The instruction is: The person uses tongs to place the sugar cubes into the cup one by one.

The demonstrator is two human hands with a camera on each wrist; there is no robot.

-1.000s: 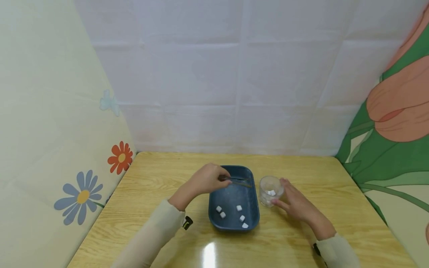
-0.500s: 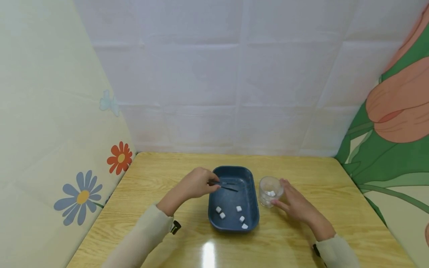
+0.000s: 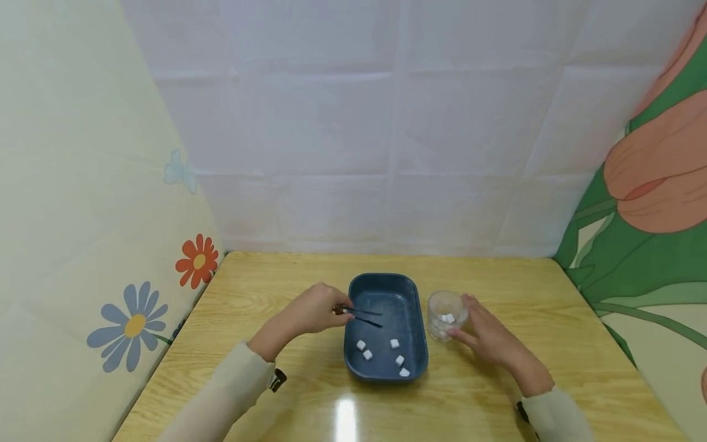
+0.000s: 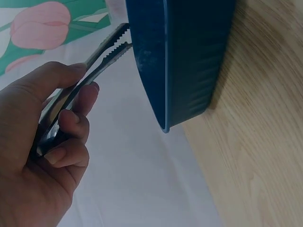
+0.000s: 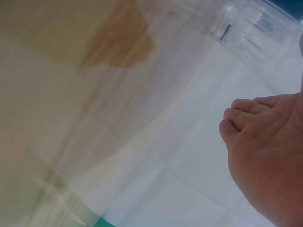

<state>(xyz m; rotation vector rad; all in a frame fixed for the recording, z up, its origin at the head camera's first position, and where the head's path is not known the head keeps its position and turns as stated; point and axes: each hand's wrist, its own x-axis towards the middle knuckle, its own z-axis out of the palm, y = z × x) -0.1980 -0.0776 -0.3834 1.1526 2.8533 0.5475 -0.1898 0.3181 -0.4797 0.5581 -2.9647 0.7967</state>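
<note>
Now farther left, left grip (image 3: 313, 309) pinching tongs (image 4: 105, 62), right grip (image 3: 483, 329) holding glass cup (image 3: 436, 328).

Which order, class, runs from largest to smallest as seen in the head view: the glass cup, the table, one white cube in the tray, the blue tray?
1. Table
2. Blue tray
3. Glass cup
4. White cube

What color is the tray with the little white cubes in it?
The tray is dark blue, seen best in the head view.
</note>
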